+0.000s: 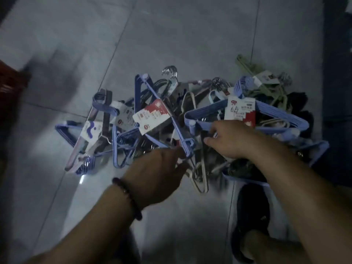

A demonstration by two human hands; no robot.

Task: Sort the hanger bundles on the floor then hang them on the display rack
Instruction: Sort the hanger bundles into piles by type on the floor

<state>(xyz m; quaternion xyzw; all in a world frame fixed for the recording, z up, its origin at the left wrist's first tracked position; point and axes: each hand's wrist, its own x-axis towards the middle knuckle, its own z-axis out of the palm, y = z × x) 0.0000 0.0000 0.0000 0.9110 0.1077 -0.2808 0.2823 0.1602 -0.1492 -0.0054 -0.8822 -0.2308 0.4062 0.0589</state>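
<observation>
A tangled pile of hanger bundles lies on the grey tiled floor. Most are blue, some cream, green or dark. A blue bundle (152, 103) with a red-and-white label leans across the middle; my left hand (158, 174) grips its lower corner near the hooks. A second blue bundle (266, 119) with a red-and-white price tag lies at the right. My right hand (226, 138) rests on its left end, fingers curled around the bars. More blue bundles (89, 134) spread out to the left. A green bundle (255, 73) lies at the far right. No display rack is in view.
A red crate (9, 80) sits at the left edge. My foot in a dark sandal (251, 225) stands at the lower right, close to the pile. Dark shelving or goods line the right edge (337, 92). Bare floor tiles (152, 35) stretch beyond the pile.
</observation>
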